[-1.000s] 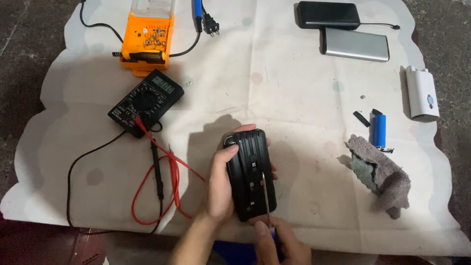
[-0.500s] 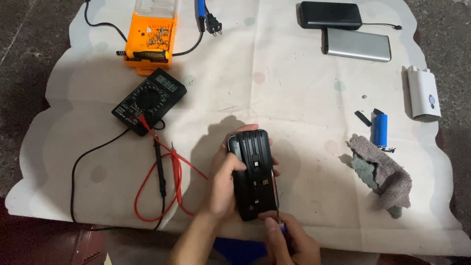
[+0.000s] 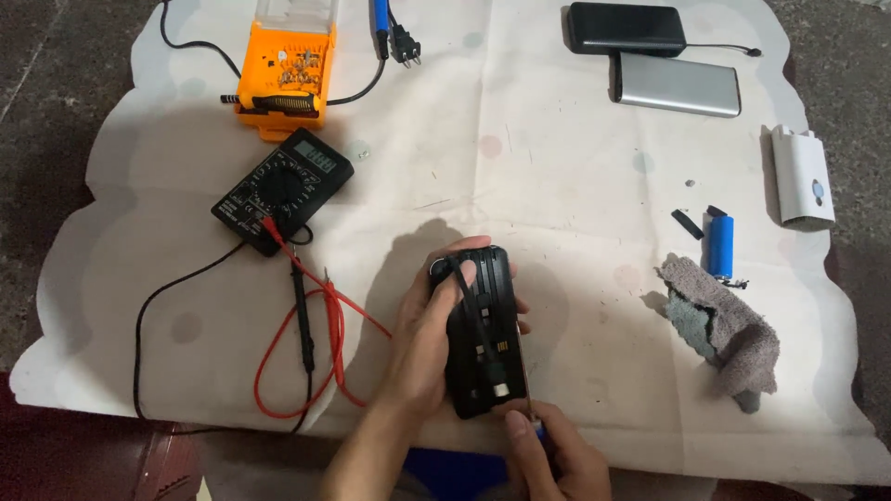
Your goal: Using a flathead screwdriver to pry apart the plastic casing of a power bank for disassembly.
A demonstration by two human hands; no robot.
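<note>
White cloth (image 3: 520, 158) underlies a black ribbed power bank (image 3: 483, 334), left fingers (image 3: 441, 297) grasping it, right fingers (image 3: 520, 431) pinching a tool.

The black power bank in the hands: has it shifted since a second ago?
Barely: the black power bank keeps its place between the multimeter and the grey cloth, gripped by the left hand.
</note>
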